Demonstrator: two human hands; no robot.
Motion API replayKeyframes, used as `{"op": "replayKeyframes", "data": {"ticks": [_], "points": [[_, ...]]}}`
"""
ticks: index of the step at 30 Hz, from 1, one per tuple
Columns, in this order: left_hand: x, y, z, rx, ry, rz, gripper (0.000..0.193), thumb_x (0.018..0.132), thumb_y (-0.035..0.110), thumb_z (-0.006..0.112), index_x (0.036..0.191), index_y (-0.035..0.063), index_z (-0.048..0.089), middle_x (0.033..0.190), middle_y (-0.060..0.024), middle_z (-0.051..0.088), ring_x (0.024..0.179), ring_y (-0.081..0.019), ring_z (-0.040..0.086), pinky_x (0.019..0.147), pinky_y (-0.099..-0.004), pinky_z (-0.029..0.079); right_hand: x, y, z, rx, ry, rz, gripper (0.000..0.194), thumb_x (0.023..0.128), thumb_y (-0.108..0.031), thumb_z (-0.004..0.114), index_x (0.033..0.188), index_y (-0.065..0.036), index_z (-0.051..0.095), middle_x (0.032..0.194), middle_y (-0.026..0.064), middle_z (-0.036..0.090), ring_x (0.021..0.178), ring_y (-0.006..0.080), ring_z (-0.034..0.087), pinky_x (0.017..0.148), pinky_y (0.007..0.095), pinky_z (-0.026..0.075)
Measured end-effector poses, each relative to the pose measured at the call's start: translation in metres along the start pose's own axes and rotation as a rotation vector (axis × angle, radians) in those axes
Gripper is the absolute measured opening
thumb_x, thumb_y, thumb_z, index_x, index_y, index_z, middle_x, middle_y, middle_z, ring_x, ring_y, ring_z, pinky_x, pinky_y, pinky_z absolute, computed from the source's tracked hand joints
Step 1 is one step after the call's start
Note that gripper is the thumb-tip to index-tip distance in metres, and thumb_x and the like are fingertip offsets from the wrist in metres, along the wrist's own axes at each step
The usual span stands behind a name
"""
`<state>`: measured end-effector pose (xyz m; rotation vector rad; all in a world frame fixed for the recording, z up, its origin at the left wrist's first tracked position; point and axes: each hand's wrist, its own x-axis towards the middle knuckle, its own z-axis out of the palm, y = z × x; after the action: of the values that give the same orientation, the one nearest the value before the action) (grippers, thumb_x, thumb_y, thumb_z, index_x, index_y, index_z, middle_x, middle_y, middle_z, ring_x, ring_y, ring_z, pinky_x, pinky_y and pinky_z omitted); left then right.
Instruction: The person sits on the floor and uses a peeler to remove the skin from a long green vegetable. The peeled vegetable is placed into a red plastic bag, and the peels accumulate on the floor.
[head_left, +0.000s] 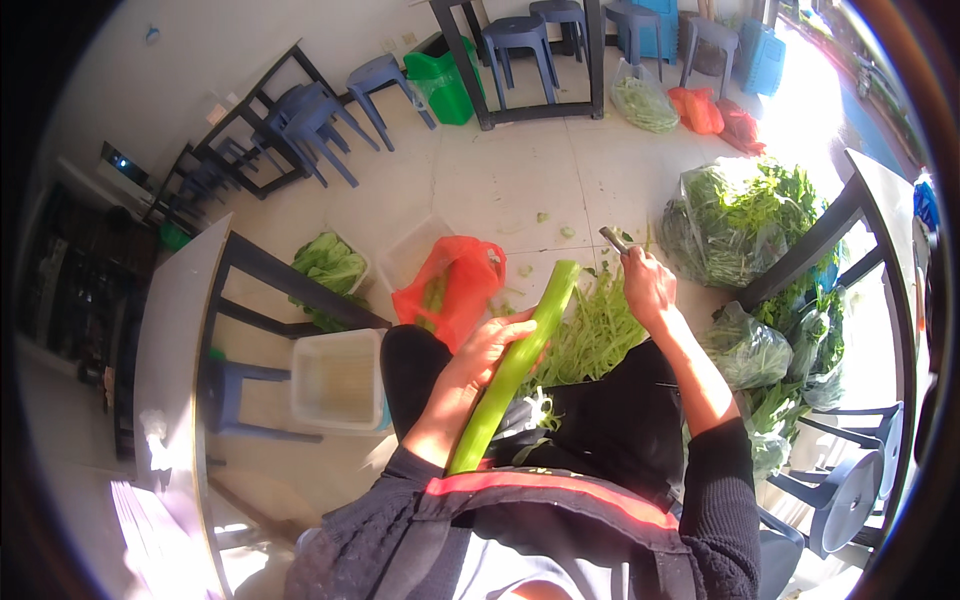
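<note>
My left hand (489, 349) grips a long, pale green celtuce stem (517, 367) around its middle. The stem slants across my lap, its cut end pointing away from me and its near end by my apron (555, 487). Apart from it, to the right, my right hand (651, 289) is closed around a vegetable peeler (613, 240), whose metal head sticks out at the upper left. Below both hands, a heap of thin green peelings (600, 326) spreads over the floor between my knees. A few shreds cling to my lap.
A red plastic bag (469, 270) holding stems lies left of the peelings. Beside my left knee is a white plastic tub (337, 382); leafy greens (330, 262) fill another container beyond it. Bagged vegetables (727, 225) crowd the right. Tables (169, 360) flank both sides; stools (319, 124) stand behind.
</note>
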<state>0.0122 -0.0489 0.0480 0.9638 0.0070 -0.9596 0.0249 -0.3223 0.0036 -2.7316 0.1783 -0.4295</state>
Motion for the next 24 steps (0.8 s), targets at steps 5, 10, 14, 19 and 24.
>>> {"op": "replayKeyframes", "data": {"ticks": [5,10,14,19,24], "points": [[0.003,-0.002,-0.018,-0.088,0.083,0.019,0.032,0.099,0.027,0.049,0.116,0.002,0.059,0.089,-0.0101,0.063,0.065,-0.0158,0.058,0.053,-0.0287,0.05,-0.089,-0.08,-0.016,0.332,-0.084,-0.337,0.023,0.092,-0.016,0.054,0.112,-0.007,0.049,0.087,0.018,0.057,0.074,0.0365,0.063,0.06,0.0479,0.051],[-0.004,-0.005,-0.004,-0.042,0.061,-0.046,0.033,0.101,0.026,0.045,0.123,0.0037,0.055,0.088,-0.0088,0.059,0.066,-0.0162,0.057,0.053,-0.029,0.048,-0.022,-0.033,-0.004,0.112,-0.058,-0.136,0.02,0.095,-0.019,0.051,0.11,-0.007,0.051,0.089,0.0163,0.06,0.076,0.0378,0.062,0.064,0.0495,0.051],[-0.001,0.001,-0.006,0.011,0.042,-0.032,0.033,0.101,0.027,0.046,0.126,0.0069,0.054,0.084,-0.0059,0.058,0.064,-0.0161,0.057,0.054,-0.0295,0.049,-0.005,-0.013,-0.015,0.015,0.022,0.047,0.022,0.096,-0.024,0.053,0.108,-0.006,0.05,0.093,0.0154,0.061,0.08,0.0389,0.063,0.065,0.05,0.051],[-0.005,-0.003,-0.002,0.062,0.114,0.002,0.03,0.099,0.031,0.05,0.111,0.0038,0.058,0.082,-0.0085,0.06,0.064,-0.0165,0.058,0.052,-0.0278,0.05,-0.06,-0.07,-0.023,0.155,-0.161,-0.348,0.018,0.097,-0.022,0.05,0.108,-0.007,0.05,0.093,0.0151,0.06,0.081,0.0369,0.063,0.065,0.0491,0.05],[0.012,-0.012,-0.026,-0.237,-0.084,-0.088,0.034,0.099,0.037,0.05,0.112,0.0057,0.057,0.081,-0.0074,0.059,0.063,-0.015,0.057,0.049,-0.0254,0.048,-0.01,-0.026,-0.015,0.107,0.047,0.057,0.02,0.099,-0.025,0.047,0.098,-0.005,0.051,0.086,0.017,0.061,0.074,0.0396,0.062,0.063,0.0505,0.049]]}}
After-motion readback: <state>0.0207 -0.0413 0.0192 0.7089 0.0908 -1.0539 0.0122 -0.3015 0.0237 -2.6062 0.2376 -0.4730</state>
